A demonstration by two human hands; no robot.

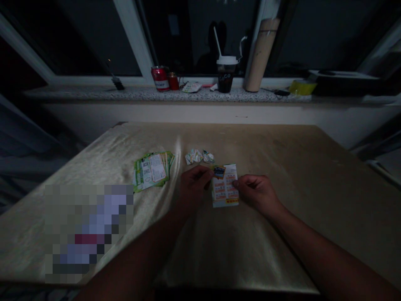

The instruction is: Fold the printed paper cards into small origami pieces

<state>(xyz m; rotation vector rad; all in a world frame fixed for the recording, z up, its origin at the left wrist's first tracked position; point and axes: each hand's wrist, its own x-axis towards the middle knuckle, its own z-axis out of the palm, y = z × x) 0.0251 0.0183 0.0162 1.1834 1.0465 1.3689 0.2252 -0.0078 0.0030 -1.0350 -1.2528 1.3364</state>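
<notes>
A white printed sheet (232, 195) with orange rows lies on the table between my hands. My left hand (194, 180) comes to its upper left side with thumb and finger pinched together on a small dark picture card with an orange edge (219, 172). This small card overlaps the top of the sheet; whether it is attached cannot be made out. On the other side, my right hand (258, 190) has its fingers curled, thumb and forefinger closed on the sheet's right edge. Several green and white printed cards (152, 169) lie fanned in a pile to the left.
Crumpled wrappers (194, 156) lie just beyond my left hand. A blurred-out object (94, 230) occupies the table's left front. On the window sill (188, 97) stand a red can (160, 78), a lidded drink cup (225, 77) and a tall tan cylinder (261, 56).
</notes>
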